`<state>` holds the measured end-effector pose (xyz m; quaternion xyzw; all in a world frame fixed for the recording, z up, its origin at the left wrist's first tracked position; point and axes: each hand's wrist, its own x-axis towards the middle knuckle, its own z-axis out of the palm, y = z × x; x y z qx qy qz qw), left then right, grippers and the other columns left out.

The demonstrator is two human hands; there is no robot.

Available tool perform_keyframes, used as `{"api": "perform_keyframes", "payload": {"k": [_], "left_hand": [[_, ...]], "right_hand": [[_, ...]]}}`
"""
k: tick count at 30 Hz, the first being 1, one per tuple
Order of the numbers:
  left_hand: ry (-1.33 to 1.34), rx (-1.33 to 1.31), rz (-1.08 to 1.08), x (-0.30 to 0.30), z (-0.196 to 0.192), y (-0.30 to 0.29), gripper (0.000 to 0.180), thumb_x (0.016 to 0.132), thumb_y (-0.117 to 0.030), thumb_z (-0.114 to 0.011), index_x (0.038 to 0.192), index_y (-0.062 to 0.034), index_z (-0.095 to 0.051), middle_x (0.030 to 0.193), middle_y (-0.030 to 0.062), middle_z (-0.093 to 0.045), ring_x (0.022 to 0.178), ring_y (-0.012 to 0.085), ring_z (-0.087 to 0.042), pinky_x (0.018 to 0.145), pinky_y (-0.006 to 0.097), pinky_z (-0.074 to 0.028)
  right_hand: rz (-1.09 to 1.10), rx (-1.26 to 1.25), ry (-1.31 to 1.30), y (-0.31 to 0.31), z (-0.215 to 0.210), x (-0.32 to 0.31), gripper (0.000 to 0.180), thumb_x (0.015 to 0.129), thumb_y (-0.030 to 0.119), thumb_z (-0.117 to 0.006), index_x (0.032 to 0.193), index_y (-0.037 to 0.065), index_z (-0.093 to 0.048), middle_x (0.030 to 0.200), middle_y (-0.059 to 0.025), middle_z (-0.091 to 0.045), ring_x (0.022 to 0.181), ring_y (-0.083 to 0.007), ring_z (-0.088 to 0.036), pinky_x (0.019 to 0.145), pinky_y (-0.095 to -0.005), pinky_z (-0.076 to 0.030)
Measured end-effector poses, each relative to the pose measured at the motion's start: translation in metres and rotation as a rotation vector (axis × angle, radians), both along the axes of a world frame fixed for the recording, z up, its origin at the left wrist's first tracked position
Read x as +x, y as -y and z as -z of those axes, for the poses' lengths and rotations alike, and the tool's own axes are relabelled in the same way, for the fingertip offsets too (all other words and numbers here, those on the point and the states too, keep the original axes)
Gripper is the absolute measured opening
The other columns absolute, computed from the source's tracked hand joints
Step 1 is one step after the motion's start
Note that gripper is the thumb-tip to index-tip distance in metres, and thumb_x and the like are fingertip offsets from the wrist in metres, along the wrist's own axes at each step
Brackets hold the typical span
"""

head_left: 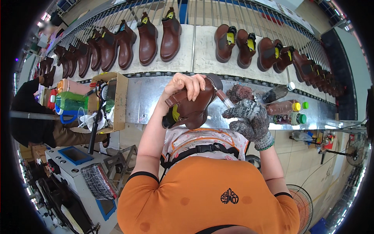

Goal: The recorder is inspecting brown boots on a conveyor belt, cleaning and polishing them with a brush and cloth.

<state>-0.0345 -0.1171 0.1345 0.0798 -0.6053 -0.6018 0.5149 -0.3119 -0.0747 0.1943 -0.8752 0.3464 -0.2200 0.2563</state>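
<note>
My left hand (186,85) grips a brown leather ankle boot (194,109) from above, its fingers wrapped over the upper. The boot is tilted over the bench edge, its yellow-lined opening toward my left forearm and a strap-like brown band beside my wrist. My right hand (249,119) wears a stained grey knit glove. It is closed around the pale end of a small brown-tipped tool (224,98), perhaps a brush, whose brown end reaches the boot. How the gloved fingers close on it is partly hidden. A crumpled reddish-brown cloth (239,93) lies just beyond the glove.
Brown boots (170,37) stand in rows along the conveyor (200,50) beyond the metal bench (140,93). Several bottles (286,108) lie to the right. A cardboard box (121,101) and a green jug (72,102) are at left, near another person (33,105).
</note>
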Motion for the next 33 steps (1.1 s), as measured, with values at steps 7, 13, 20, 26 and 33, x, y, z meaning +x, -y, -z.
{"api": "perform_keyframes", "payload": {"k": [7,13,20,26,33], "left_hand": [[-0.033,-0.007,-0.016,0.013,0.008,0.002,0.058,0.092,-0.047,-0.038,0.055,-0.0082,-0.059,0.061,0.0051,-0.058,0.086,0.0205,-0.049,0.101,0.038,-0.025],[-0.177,0.034,-0.088,0.036,0.024,0.006,0.059,0.095,-0.046,-0.031,0.055,-0.0089,-0.056,0.059,0.0043,-0.055,0.087,0.0204,-0.047,0.104,0.038,-0.024],[-0.463,0.182,-0.199,0.059,0.040,0.002,0.056,0.095,-0.044,-0.032,0.060,-0.0082,-0.057,0.061,0.0045,-0.053,0.089,0.0210,-0.049,0.105,0.038,-0.025],[-0.604,0.350,-0.379,0.077,0.049,-0.006,0.056,0.095,-0.046,-0.034,0.060,-0.0082,-0.056,0.063,0.0050,-0.052,0.092,0.0222,-0.049,0.104,0.039,-0.027],[-0.648,0.343,-0.320,0.096,0.064,-0.007,0.051,0.095,-0.042,-0.038,0.061,-0.0064,-0.050,0.066,0.0064,-0.048,0.099,0.0244,-0.046,0.107,0.042,-0.024]], "right_hand": [[-0.054,-0.116,0.108,0.007,0.010,0.014,0.019,0.076,0.024,-0.056,0.081,0.013,-0.071,0.075,-0.0031,-0.063,0.072,-0.0235,-0.056,0.067,-0.0353,-0.042],[-0.047,-0.251,0.148,0.011,0.045,0.038,0.016,0.078,0.023,-0.057,0.087,0.023,-0.069,0.072,0.0009,-0.050,0.065,-0.0192,-0.050,0.058,-0.0335,-0.039],[-0.050,-0.328,0.162,0.018,0.100,0.077,0.020,0.081,0.025,-0.051,0.087,0.027,-0.070,0.069,0.0003,-0.047,0.061,-0.0183,-0.050,0.053,-0.0334,-0.038],[-0.058,-0.223,0.206,0.013,0.136,0.090,0.021,0.087,0.020,-0.050,0.082,0.024,-0.070,0.075,0.0056,-0.053,0.066,-0.0148,-0.047,0.062,-0.0282,-0.039],[-0.075,0.059,0.293,0.011,0.148,0.092,0.030,0.091,0.029,-0.042,0.080,0.019,-0.068,0.078,0.0030,-0.060,0.067,-0.0200,-0.052,0.064,-0.0304,-0.041]]}}
